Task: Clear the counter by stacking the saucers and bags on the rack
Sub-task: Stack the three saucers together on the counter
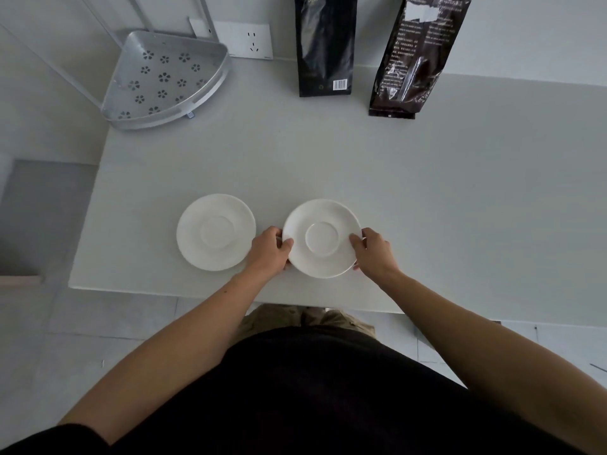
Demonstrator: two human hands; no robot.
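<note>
Two white saucers lie near the front edge of the pale counter [427, 198]. My left hand [267, 252] grips the left rim of the right saucer [322, 238], and my right hand [372, 252] grips its right rim. The left saucer [215, 232] rests alone just beside my left hand. Two dark bags stand against the back wall: a black bag [325, 44] and a glossy brown bag [414, 57] to its right. A silver corner rack [164, 80] with flower-shaped holes sits at the back left corner.
A white wall socket [244, 39] is behind the rack, with thin white rack posts [207, 14] rising beside it. The counter ends at the left edge near the rack and at the front near my body. Floor tiles lie below.
</note>
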